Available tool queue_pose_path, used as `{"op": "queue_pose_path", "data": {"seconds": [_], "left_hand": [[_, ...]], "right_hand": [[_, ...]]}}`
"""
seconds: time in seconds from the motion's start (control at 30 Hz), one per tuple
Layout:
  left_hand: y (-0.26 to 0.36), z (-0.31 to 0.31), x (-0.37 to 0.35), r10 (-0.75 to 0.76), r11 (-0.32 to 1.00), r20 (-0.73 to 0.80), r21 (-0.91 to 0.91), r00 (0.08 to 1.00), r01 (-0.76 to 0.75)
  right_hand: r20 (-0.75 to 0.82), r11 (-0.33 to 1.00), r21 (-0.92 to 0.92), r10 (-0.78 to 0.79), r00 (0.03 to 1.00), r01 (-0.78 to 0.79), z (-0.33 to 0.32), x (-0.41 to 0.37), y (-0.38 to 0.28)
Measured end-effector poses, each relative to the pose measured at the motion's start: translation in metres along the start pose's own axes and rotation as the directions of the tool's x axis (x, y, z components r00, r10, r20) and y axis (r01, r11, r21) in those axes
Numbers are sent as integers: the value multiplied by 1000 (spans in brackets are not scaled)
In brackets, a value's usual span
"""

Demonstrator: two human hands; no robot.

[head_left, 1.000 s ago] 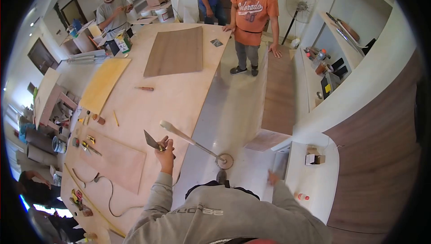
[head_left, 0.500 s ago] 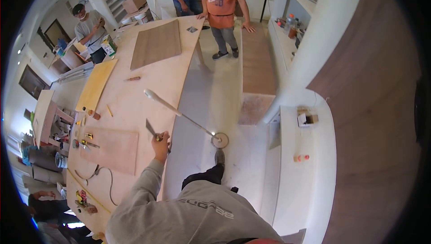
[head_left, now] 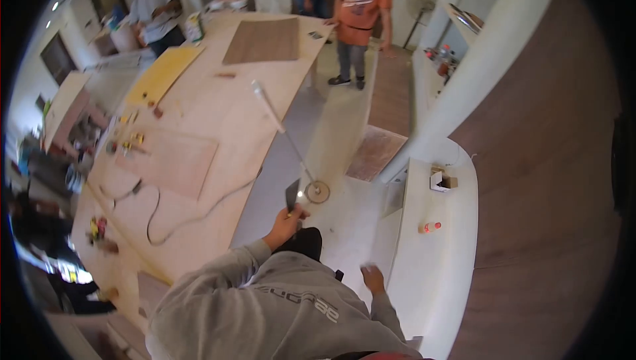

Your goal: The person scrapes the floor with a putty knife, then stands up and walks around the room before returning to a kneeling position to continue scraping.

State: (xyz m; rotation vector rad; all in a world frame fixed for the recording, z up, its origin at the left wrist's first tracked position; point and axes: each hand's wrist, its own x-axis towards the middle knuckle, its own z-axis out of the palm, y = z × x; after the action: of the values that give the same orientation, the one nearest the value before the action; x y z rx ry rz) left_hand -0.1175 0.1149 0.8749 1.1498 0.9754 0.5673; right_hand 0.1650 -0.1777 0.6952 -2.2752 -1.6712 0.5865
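Note:
My left hand (head_left: 285, 225) is closed round the handle of a flat, dark-bladed scraper (head_left: 292, 196), held up in front of my body beyond the table's edge. My right hand (head_left: 373, 278) hangs low beside the white curved counter (head_left: 440, 280); its fingers are blurred, and whether it holds anything is unclear. A stand with a long pale handle (head_left: 270, 108) and a round base (head_left: 317, 192) is on the floor, just past the scraper. The large wooden table (head_left: 232, 111) lies to my left.
The table bears a brown panel (head_left: 263, 40), a yellow sheet (head_left: 165, 75), a thin board (head_left: 172, 154), a cable (head_left: 156, 211) and small tools. A person in orange (head_left: 362, 9) stands ahead. A small box (head_left: 442, 180) and a bottle (head_left: 430, 227) are on the counter.
My left hand has moved right with the scraper, away from the table. My right hand has come into view. The view has turned, and more of the cable shows.

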Motion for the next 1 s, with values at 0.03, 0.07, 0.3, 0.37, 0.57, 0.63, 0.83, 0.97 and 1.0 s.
{"op": "queue_pose_path", "data": {"seconds": [0.03, 0.07, 0.3, 0.37, 0.57, 0.63, 0.83, 0.97, 1.0], "left_hand": [[-14, 11, -6, 6, 1000, -25, 9, 1000, -6], [-19, 16, -13, 30, 997, 26, 75, 999, -32], [-67, 49, -66, 18, 974, 132, 223, 991, -47], [-76, 27, -92, 218, 906, 84, 352, 972, -234], [-183, -76, -194, 271, 903, -254, 402, 929, -153], [-202, -101, -239, 237, 873, -318, 484, 918, -58], [-182, -110, -330, 67, 836, -555, 484, 829, 257], [-178, -95, -340, 279, 769, -539, 621, 795, 151], [-172, -92, -332, 274, 769, -547, 619, 791, 162]], "right_hand": [[-94, 927, 356, 165, 982, -122, -55, 28, -70], [83, 833, 547, 44, 996, -82, -89, 50, -112], [426, 557, 767, -70, 902, -319, -72, 51, -224], [442, 706, 604, 90, 892, -370, -41, 25, -182], [458, 925, -37, 351, 817, -378, 68, -101, 34], [565, 890, -123, 426, 707, -438, 86, -157, 93], [475, 896, -77, 419, 774, -438, 102, -156, 26], [565, 968, -81, 241, 789, -238, 116, -109, -40], [588, 979, -107, 202, 783, -172, 122, -92, -49]]}}
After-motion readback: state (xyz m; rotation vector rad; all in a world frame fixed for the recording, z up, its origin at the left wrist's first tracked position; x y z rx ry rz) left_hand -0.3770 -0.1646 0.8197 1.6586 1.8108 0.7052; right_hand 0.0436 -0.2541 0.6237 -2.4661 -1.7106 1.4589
